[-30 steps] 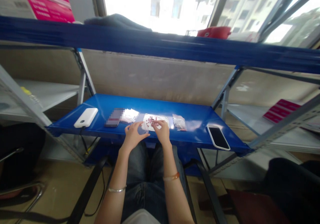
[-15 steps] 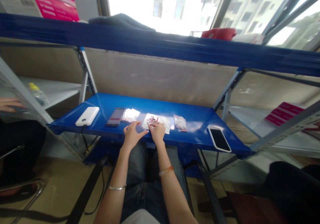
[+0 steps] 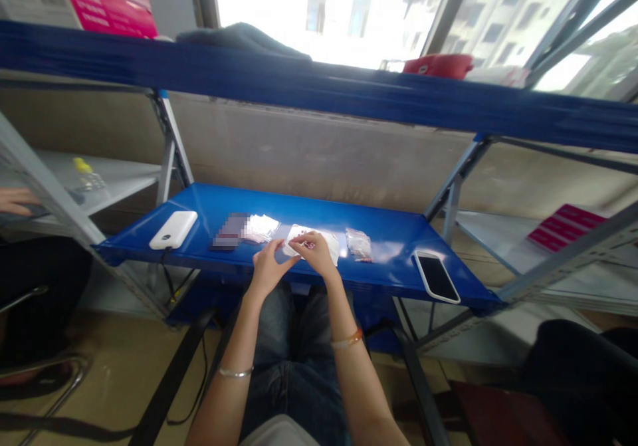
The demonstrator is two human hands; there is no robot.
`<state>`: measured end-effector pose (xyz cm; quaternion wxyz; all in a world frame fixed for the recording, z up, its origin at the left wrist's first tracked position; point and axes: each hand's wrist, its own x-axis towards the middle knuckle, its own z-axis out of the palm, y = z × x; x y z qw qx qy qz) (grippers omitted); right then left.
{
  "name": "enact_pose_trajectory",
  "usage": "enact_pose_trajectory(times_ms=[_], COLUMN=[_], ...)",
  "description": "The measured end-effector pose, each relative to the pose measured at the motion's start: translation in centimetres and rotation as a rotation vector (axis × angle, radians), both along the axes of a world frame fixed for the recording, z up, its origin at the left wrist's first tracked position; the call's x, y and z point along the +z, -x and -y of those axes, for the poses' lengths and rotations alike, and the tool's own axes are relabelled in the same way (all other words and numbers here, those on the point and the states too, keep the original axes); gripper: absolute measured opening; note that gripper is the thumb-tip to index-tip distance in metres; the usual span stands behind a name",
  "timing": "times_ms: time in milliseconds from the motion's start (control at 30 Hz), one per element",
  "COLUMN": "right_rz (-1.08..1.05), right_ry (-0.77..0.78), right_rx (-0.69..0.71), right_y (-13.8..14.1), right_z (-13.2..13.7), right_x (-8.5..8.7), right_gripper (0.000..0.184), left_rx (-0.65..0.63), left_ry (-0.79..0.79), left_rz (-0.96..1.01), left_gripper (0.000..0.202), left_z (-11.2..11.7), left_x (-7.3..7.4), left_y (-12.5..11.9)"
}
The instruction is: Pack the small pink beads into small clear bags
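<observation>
While a seated person works at a blue steel shelf [image 3: 299,210] from the head-worn view, both hands meet near its front edge, just below the middle of the frame. The clear plastic packet [image 3: 310,244], dotted with small red pieces, lies on the shelf under them. The right hand [image 3: 317,254] curves over it, fingers pressed together and seeming to pinch its upper part. The left hand [image 3: 269,270] sits at the packet's lower left edge, fingers loosely spread; whether it grips, I cannot tell. To the left lie a pixelated phone [image 3: 229,230], a pile of small clear bags [image 3: 260,228] and a white power bank [image 3: 173,230]. To the right are a small bag of red bits [image 3: 359,244] and a black smartphone [image 3: 436,277]. A co-worker's hand [image 3: 14,201] shows at the far left edge.
</observation>
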<state>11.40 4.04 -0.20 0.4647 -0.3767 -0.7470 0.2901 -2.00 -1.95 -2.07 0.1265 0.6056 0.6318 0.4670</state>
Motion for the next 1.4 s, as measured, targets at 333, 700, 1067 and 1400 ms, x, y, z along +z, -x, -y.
enact_pose_trajectory(times_ms=[333, 700, 1067, 1400], right_rz=[0.135, 0.379, -0.111, 0.012], right_ry=[0.082, 0.094, 0.021, -0.023], right_rx=[-0.291, -0.393, -0.285, -0.031], right_y=[1.2, 2.4, 0.9, 0.3], right_z=[-2.6, -2.2, -0.8, 1.2], right_x=[-3.5, -4.4, 0.3, 3.2], right_gripper=[0.013, 0.009, 0.022, 0.024], left_rx=[-0.052, -0.114, -0.192, -0.256], left_ry=[0.001, 0.028, 0.043, 0.044], left_rz=[0.35, 0.588, 0.647, 0.652], left_gripper=[0.048, 0.053, 0.053, 0.049], left_z=[-0.2, -0.4, 0.3, -0.2], left_x=[0.3, 0.6, 1.2, 0.7], left_y=[0.4, 0.9, 0.7, -0.1])
